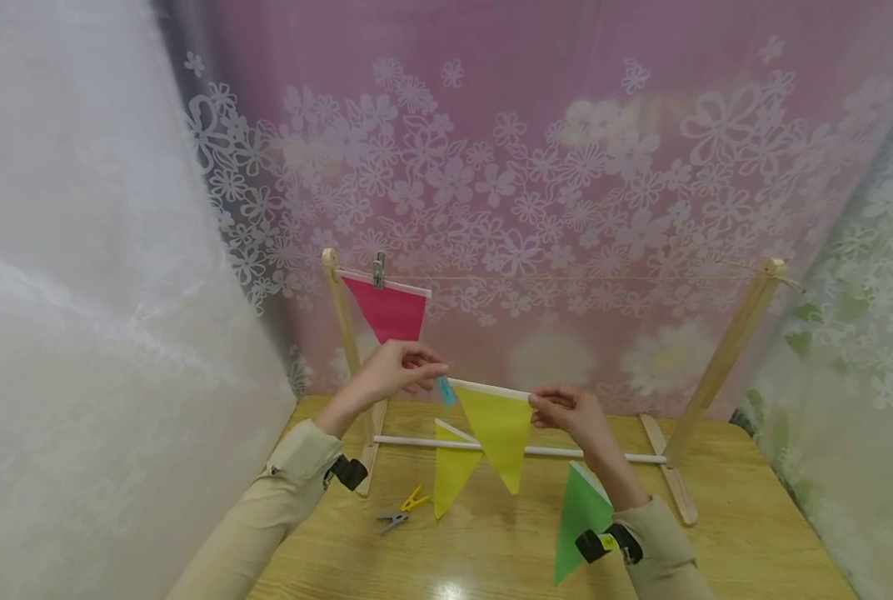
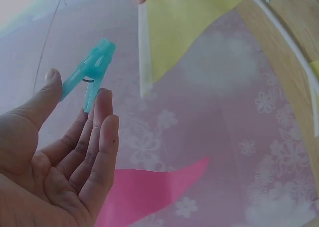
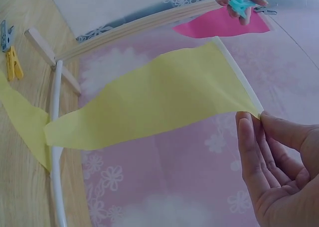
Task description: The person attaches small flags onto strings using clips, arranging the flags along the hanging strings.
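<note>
Head view takes in a wooden table [image 1: 761,500], two wooden posts [image 1: 720,375] carrying a string [image 1: 596,277] and, low between them, a white rod [image 1: 409,441], probably a spreader. The raised yellow pennant [image 1: 495,425] hangs before the rod, one corner pinched by the right hand [image 1: 570,408], apparently to keep its white edge stretched; the other corner is free, near the left hand [image 1: 390,371]. A pink pennant [image 1: 394,308] hangs near the left post; a second yellow pennant [image 1: 454,475] and a green pennant [image 1: 570,521] lie below. A grey clip [image 1: 378,271] grips the pink one's edge, likely against slipping. The left hand's thumb and fingers hold a blue clip [image 2: 92,67] by its legs, seemingly for squeezing. Loose yellow and grey clips [image 1: 415,498] lie leftward. No writing is readable.
</note>
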A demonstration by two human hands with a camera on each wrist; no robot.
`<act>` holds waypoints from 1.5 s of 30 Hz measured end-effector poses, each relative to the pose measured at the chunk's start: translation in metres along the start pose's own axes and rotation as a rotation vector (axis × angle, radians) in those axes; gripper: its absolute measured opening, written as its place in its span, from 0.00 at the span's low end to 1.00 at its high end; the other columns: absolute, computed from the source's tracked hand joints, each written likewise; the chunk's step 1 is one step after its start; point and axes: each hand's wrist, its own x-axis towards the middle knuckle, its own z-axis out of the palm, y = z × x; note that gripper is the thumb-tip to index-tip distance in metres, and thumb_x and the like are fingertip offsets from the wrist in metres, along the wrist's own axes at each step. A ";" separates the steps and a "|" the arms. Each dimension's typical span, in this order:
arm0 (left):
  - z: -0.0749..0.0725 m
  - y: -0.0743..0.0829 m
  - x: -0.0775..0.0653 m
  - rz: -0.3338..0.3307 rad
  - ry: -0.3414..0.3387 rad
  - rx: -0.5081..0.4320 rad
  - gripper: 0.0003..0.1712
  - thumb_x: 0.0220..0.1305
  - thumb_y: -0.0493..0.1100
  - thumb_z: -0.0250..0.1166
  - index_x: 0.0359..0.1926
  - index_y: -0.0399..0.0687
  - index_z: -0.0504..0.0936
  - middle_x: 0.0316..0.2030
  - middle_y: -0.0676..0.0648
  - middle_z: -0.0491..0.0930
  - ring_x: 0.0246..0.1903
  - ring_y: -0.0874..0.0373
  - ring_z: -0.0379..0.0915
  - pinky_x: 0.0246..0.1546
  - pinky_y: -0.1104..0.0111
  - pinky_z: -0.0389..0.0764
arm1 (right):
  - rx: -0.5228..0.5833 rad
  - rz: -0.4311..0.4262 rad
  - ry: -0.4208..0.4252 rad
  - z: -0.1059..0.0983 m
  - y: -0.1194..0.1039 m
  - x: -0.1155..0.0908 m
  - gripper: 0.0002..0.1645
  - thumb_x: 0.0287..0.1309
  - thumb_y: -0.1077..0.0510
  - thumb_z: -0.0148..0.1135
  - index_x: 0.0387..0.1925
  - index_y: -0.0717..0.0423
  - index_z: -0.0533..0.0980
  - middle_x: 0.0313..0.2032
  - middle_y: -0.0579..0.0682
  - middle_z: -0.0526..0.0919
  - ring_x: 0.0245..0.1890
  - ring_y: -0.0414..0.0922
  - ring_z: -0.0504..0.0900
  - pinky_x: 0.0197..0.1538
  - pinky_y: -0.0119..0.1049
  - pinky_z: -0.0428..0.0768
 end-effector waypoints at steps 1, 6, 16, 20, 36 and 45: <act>-0.001 0.003 0.001 0.009 0.000 0.006 0.16 0.69 0.50 0.68 0.51 0.45 0.86 0.38 0.45 0.87 0.35 0.56 0.86 0.38 0.58 0.87 | 0.000 -0.009 -0.001 0.000 -0.001 0.001 0.25 0.69 0.55 0.65 0.55 0.73 0.76 0.37 0.50 0.88 0.37 0.47 0.88 0.45 0.38 0.87; -0.010 0.020 0.005 0.049 0.007 0.070 0.16 0.69 0.49 0.68 0.52 0.45 0.86 0.38 0.46 0.87 0.34 0.58 0.86 0.38 0.57 0.87 | -0.006 -0.041 -0.004 0.000 -0.009 0.004 0.25 0.69 0.54 0.65 0.54 0.73 0.76 0.37 0.51 0.87 0.36 0.45 0.88 0.45 0.39 0.87; -0.034 0.060 0.014 0.095 0.054 0.140 0.16 0.69 0.52 0.68 0.51 0.49 0.86 0.40 0.48 0.87 0.35 0.58 0.86 0.43 0.58 0.86 | -0.019 -0.072 0.022 -0.004 -0.032 0.015 0.26 0.68 0.53 0.66 0.54 0.72 0.76 0.37 0.48 0.87 0.37 0.49 0.88 0.44 0.38 0.87; -0.041 0.071 0.017 0.121 0.070 0.136 0.16 0.69 0.51 0.68 0.51 0.48 0.86 0.39 0.47 0.88 0.35 0.58 0.86 0.46 0.52 0.85 | -0.026 -0.081 0.022 -0.004 -0.040 0.019 0.26 0.68 0.52 0.67 0.54 0.71 0.76 0.37 0.48 0.86 0.35 0.47 0.88 0.44 0.38 0.87; -0.063 0.115 0.049 0.154 0.233 0.291 0.18 0.68 0.56 0.68 0.50 0.52 0.87 0.38 0.50 0.88 0.38 0.59 0.83 0.41 0.64 0.82 | -0.040 -0.167 0.036 -0.005 -0.074 0.034 0.25 0.68 0.53 0.66 0.55 0.71 0.77 0.37 0.43 0.86 0.34 0.42 0.86 0.46 0.40 0.87; -0.069 0.133 0.064 0.150 0.245 0.311 0.18 0.68 0.55 0.68 0.51 0.50 0.87 0.41 0.47 0.87 0.36 0.55 0.83 0.40 0.63 0.84 | -0.043 -0.199 0.071 -0.007 -0.093 0.041 0.25 0.68 0.52 0.66 0.54 0.70 0.77 0.37 0.42 0.85 0.33 0.41 0.86 0.44 0.37 0.87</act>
